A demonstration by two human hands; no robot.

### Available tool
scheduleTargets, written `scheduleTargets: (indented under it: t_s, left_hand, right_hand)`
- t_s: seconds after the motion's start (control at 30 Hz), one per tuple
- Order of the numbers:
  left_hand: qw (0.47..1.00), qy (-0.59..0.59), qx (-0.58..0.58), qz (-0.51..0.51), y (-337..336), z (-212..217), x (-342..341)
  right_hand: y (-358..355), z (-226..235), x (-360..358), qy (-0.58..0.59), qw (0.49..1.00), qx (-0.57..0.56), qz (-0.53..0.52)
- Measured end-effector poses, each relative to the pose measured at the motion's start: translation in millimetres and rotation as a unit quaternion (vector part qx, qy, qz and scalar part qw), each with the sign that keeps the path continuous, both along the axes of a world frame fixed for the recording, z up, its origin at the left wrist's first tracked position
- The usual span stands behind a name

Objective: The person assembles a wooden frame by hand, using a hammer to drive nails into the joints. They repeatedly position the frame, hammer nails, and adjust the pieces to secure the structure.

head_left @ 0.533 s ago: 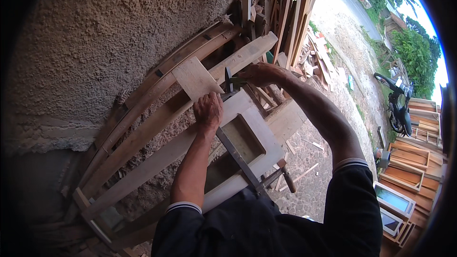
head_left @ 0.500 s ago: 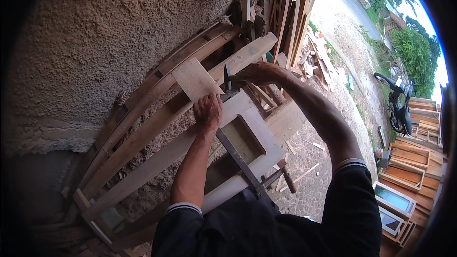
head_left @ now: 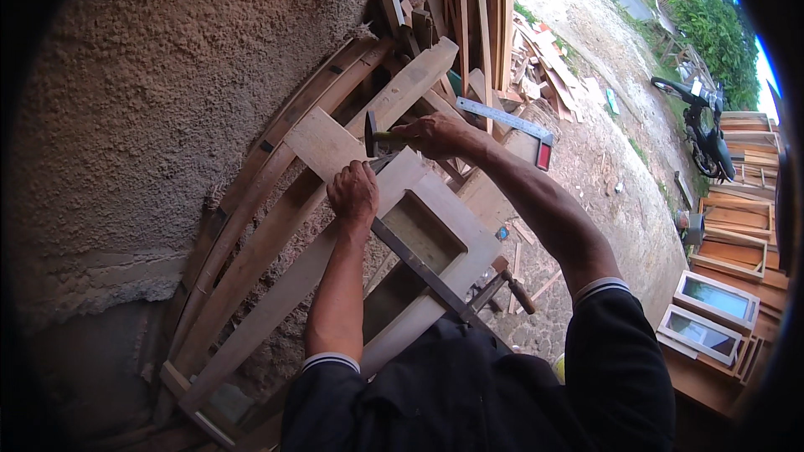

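Head view: the right hand (head_left: 437,135) gripped the hammer (head_left: 372,137); the left hand (head_left: 353,191) curled at the pale board (head_left: 322,141), its hold not discernible.

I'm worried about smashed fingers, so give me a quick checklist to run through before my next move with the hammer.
1. Hammer held by its handle in the right hand: ok.
2. Left hand well away from the hammer: not ok, I'd say; its fingers look close below the head.
3. What, if anything, the left fingers pinch: cannot tell; the hand hides it.
4. Bar clamp lying across the pale wooden frame: ok.
5. Clamp screwed tight: cannot tell from this view.
6. Set square out from under the hammer: ok, it lies off to the right.
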State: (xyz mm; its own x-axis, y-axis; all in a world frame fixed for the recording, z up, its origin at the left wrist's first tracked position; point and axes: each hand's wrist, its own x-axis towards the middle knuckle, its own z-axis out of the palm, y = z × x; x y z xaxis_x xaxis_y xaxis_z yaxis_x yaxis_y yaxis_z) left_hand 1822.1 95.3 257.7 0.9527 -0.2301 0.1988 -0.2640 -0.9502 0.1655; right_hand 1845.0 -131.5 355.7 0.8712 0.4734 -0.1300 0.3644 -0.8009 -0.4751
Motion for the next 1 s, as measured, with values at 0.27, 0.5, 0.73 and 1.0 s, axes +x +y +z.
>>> scheduleTargets:
  t_s: [0.27, 0.5, 0.73, 1.0]
  left_hand:
    - [0.997, 0.077, -0.014, -0.001, -1.1, 2.7, 6.4]
    - [0.993, 0.119, -0.008, 0.003, 0.0, 11.2, 9.5]
    - [0.992, 0.124, 0.003, 0.025, 3.2, 7.4, 21.2]
    - [0.995, 0.101, -0.005, 0.002, 4.7, -1.0, 17.7]
  right_hand:
    - [-26.8, -28.0, -235.9, 0.171, 0.763, 0.326, -0.531]
    - [-74.2, -34.8, -352.1, 0.131, 0.737, 0.224, -0.625]
    - [-109.3, -90.2, -301.4, 0.180, 0.698, 0.250, -0.646]
    - [-105.0, -177.3, -260.3, -0.002, 0.794, 0.174, -0.583]
